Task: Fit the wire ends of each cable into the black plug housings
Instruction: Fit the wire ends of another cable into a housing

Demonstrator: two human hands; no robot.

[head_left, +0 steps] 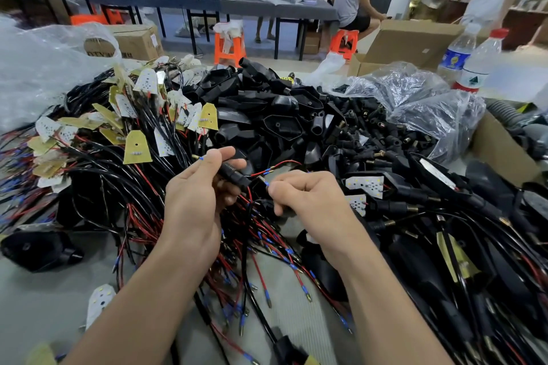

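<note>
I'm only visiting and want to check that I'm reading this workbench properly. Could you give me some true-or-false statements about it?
1. The left hand holds a black plug housing. True.
2. The right hand holds nothing. False: it pinches a blue-sleeved wire end.
3. A red-capped water bottle stands at the far right. True.
4. The plastic stools in the background are green. False: they are orange.
</note>
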